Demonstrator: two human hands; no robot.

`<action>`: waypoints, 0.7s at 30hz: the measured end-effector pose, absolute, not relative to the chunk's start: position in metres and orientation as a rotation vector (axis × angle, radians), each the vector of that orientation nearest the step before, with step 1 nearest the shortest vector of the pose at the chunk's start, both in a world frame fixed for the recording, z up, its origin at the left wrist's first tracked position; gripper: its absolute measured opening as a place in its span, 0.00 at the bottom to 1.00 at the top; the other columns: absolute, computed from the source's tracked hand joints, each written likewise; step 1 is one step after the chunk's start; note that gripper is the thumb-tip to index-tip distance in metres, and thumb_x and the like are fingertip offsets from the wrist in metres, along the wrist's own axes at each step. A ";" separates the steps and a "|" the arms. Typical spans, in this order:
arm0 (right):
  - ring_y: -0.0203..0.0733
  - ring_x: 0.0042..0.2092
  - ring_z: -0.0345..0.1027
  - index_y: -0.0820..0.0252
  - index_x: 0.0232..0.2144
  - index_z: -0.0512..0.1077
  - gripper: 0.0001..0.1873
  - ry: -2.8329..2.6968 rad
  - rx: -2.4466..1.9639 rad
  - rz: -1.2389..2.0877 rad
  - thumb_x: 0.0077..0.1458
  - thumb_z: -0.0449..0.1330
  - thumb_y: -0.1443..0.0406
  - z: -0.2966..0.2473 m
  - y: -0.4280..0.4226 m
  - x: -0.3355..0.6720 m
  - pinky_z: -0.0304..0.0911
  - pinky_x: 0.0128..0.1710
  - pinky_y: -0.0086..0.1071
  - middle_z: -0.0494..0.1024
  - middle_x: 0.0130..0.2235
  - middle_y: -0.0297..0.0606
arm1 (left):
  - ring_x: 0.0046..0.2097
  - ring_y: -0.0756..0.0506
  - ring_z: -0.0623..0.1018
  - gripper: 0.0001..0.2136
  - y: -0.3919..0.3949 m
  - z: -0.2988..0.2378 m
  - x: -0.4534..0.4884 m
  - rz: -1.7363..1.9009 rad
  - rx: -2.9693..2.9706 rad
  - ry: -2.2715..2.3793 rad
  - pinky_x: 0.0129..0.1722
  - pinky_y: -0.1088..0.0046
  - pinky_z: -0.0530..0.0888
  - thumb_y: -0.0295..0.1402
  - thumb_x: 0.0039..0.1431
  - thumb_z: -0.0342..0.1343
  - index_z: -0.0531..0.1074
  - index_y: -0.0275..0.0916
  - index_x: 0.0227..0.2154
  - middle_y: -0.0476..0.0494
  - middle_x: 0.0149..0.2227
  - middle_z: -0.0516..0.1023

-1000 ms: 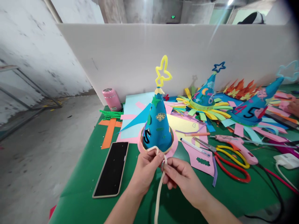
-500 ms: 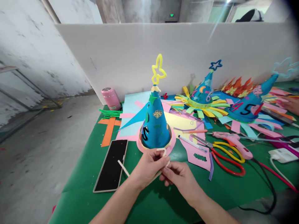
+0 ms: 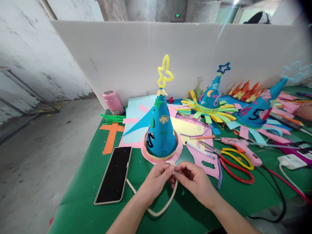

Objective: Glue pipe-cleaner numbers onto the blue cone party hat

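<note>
A cream pipe cleaner [image 3: 163,212] is pinched between my two hands, its upper end bent into a small curl at the fingertips. Its long tail loops down toward me and passes under my left wrist, coming out near the phone. My left hand [image 3: 157,180] is closed on it, thumb against forefinger. Close beside it, my right hand [image 3: 195,180] also grips the pipe cleaner with bent fingers. Just beyond both hands stands a blue paper cone hat [image 3: 162,133] with a pink brim, stuck-on shapes and a yellow pipe-cleaner figure [image 3: 165,73] on its tip.
A phone [image 3: 114,174] lies left of my hands, behind it a pink cup [image 3: 113,102]. To the right are scissors [image 3: 237,172], a pink glue gun [image 3: 240,148], paper scraps and two more cone hats [image 3: 209,94]. Another person's hand [image 3: 304,110] shows at the far right.
My right hand has come up level with my left at the curled end. The pipe cleaner's tail now hangs in a wide loop below my hands. The view has shifted slightly.
</note>
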State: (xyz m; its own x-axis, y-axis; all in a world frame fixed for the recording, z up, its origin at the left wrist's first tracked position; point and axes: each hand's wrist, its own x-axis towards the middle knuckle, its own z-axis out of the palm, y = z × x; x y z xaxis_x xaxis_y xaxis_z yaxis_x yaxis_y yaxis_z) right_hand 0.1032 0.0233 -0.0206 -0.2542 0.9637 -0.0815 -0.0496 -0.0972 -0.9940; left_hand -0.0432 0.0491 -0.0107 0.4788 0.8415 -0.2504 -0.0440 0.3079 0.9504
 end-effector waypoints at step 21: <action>0.31 0.24 0.51 0.61 0.20 0.60 0.14 -1.638 -1.246 1.343 0.53 0.51 0.60 -0.014 0.033 0.115 0.49 0.22 0.25 0.59 0.21 0.29 | 0.24 0.53 0.58 0.08 0.046 -0.007 -0.047 0.559 1.466 0.921 0.24 0.77 0.56 0.30 0.51 0.48 0.62 0.35 0.19 0.53 0.19 0.58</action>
